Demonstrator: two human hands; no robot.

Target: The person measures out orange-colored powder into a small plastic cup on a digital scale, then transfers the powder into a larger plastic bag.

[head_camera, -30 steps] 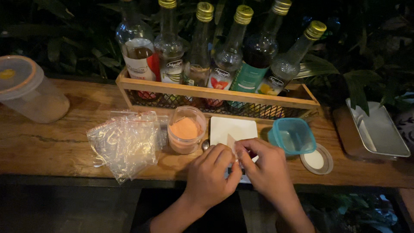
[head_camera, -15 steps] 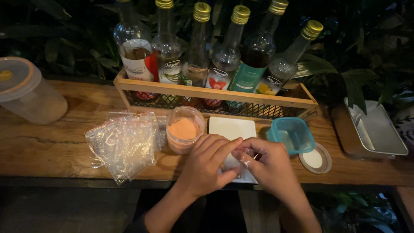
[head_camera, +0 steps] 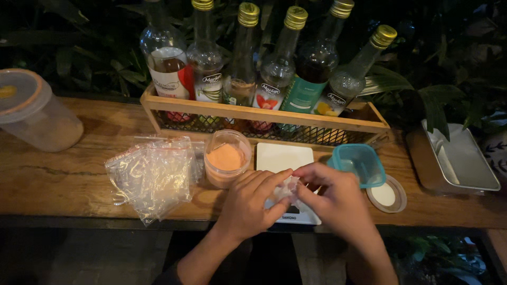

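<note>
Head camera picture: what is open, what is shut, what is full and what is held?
Left hand: pinching the small clear bag.
Right hand: pinching the same bag.
Small clear bag: held over the white scale.
Round tub: open, orange powder inside.
Teal container: open, looks empty.
Round lid: off, lying flat.
Bottles: capped, upright in the wooden rack.
Big plastic jar: lid on.
Pile of bags: lying empty.

On the long wooden counter [head_camera: 63, 179]: wooden crate w/ wire-mesh front [head_camera: 264, 119] at back, glass bottles [head_camera: 248, 58] standing in it. Before crate, L to R: heap of clear zip bags [head_camera: 153, 177], round plastic tub of orange powder [head_camera: 227, 158], flat white scale [head_camera: 282, 157], small teal plastic box [head_camera: 359, 163], round lid [head_camera: 386, 194]. Lidded plastic jar [head_camera: 29, 113] far L; metal tray [head_camera: 459, 158] far R.
</note>
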